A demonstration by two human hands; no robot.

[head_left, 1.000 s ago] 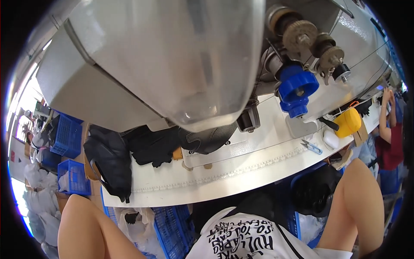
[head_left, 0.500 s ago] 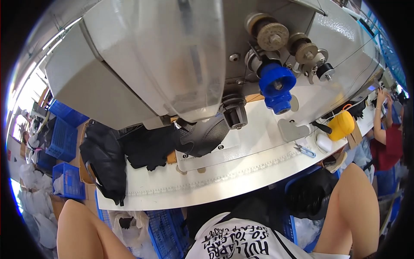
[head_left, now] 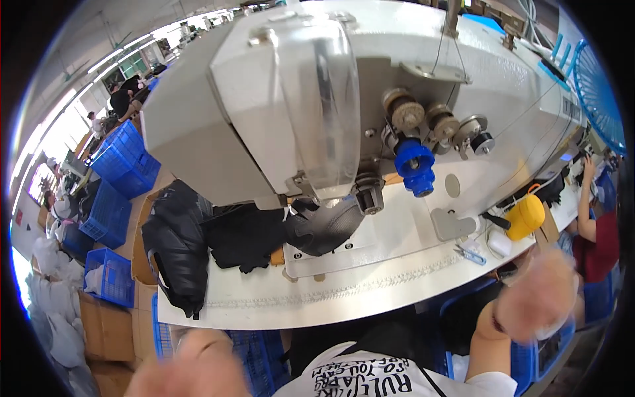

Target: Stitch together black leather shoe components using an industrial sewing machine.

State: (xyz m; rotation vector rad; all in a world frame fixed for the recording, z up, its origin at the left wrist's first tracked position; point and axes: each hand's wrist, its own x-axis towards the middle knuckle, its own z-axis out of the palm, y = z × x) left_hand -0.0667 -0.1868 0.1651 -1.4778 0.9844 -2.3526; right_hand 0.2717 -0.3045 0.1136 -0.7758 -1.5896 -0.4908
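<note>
My left hand [head_left: 192, 370] is a blur at the lower left, in front of the table's near edge and touching nothing that I can see. My right hand [head_left: 539, 294], also smeared, is raised off the table's right end, nearest the blue-handled thread snips [head_left: 471, 255]. Their fingers cannot be made out. Ahead stands a large grey-white sewing machine [head_left: 410, 40]. Under its head lies a dark mesh shoe upper piece [head_left: 324, 228]. Flat black pieces [head_left: 241, 238] lie left of it, beside a stack of black leather-like pieces [head_left: 177, 245].
The white table [head_left: 344, 298] carries a ruler strip along its front. A yellow container [head_left: 526, 216] stands at its right end. Blue crates [head_left: 109, 212] and white bags [head_left: 53, 317] fill the left side. Another person's arm [head_left: 587, 205] shows at far right.
My bent arms were raised with the hands out of sight; now both hands have come into view, moving fast. The view has tilted upward. The pieces on the table look unmoved.
</note>
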